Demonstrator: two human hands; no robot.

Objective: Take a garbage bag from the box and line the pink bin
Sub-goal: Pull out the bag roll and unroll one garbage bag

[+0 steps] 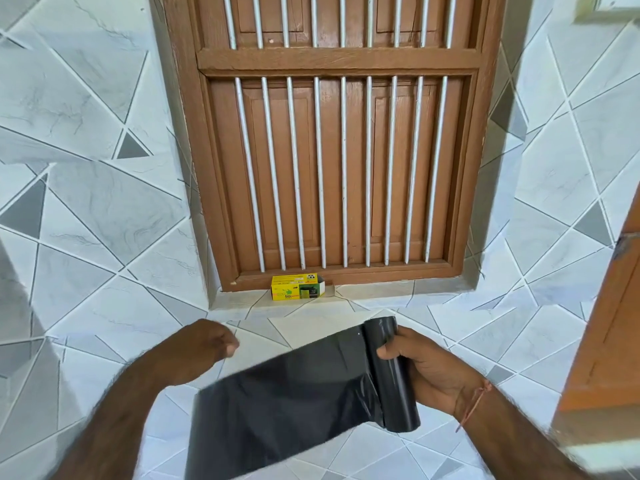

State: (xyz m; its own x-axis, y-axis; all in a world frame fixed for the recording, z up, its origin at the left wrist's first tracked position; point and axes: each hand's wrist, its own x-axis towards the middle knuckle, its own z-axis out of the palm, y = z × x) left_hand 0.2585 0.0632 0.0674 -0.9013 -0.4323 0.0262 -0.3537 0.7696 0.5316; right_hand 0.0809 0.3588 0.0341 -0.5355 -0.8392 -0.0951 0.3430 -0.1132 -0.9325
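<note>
My right hand (429,367) grips a roll of black garbage bags (391,372), held roughly upright at the lower right. A sheet of black bag (284,407) hangs unrolled from it, spreading down and to the left. My left hand (204,344) hovers to the left of the sheet with its fingers curled closed and nothing in them. The yellow garbage bag box (298,287) lies on the window sill, its right end open. The pink bin is out of view.
A brown wooden window (332,140) with white vertical bars fills the middle. Grey and white tiled wall (86,202) surrounds it. An orange wooden door edge (609,323) stands at the right.
</note>
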